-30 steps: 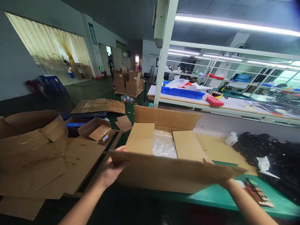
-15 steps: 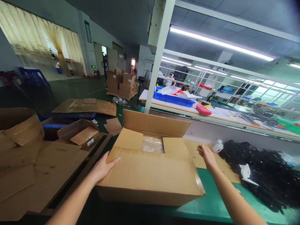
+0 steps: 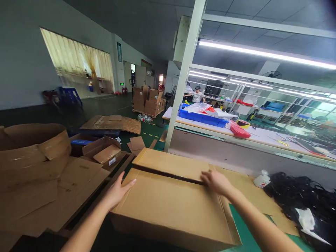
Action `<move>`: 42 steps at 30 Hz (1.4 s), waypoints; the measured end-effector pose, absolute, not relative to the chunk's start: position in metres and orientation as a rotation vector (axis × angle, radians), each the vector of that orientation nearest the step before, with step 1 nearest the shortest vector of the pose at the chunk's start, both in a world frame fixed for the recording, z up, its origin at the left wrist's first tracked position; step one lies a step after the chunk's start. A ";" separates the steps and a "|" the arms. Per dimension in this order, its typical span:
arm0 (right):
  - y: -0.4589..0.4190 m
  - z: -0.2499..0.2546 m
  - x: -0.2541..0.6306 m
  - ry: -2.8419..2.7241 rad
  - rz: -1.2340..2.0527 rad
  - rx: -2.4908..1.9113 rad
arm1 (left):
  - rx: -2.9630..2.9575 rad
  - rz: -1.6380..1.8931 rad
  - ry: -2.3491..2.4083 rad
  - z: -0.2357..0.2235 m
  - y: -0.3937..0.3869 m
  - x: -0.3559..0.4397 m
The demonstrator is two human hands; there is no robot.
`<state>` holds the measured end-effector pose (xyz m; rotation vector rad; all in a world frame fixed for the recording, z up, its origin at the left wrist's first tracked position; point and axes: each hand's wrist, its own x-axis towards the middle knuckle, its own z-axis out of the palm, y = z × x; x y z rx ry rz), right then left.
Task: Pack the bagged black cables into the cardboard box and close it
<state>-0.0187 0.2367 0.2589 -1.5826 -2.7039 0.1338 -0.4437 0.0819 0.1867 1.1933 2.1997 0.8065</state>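
A large brown cardboard box lies on the green table in front of me, its top flaps folded down with a dark seam between them. My left hand rests flat against the box's left edge, fingers stretched out. My right hand presses down on the far flap near the seam, fingers spread over the cardboard. Neither hand holds anything.
Flattened and open cartons pile up on the left. A heap of black cables and a white bottle lie to the right. A white post stands behind the box, with a workbench carrying a blue tray. A person stands far back.
The box's near flap was folded down, then the far flap; the plastic inside is now covered. My right hand moved from the box's right side onto the far flap.
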 end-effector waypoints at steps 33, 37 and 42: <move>0.292 0.158 0.015 -1.409 1.053 -1.527 | 1.794 0.390 2.023 0.198 0.131 -0.446; 0.230 0.147 0.048 -1.255 0.948 -1.638 | 1.896 0.323 1.860 0.201 0.149 -0.440; 0.130 0.170 0.051 -1.360 0.634 -1.706 | 2.119 0.308 1.559 0.179 0.185 -0.443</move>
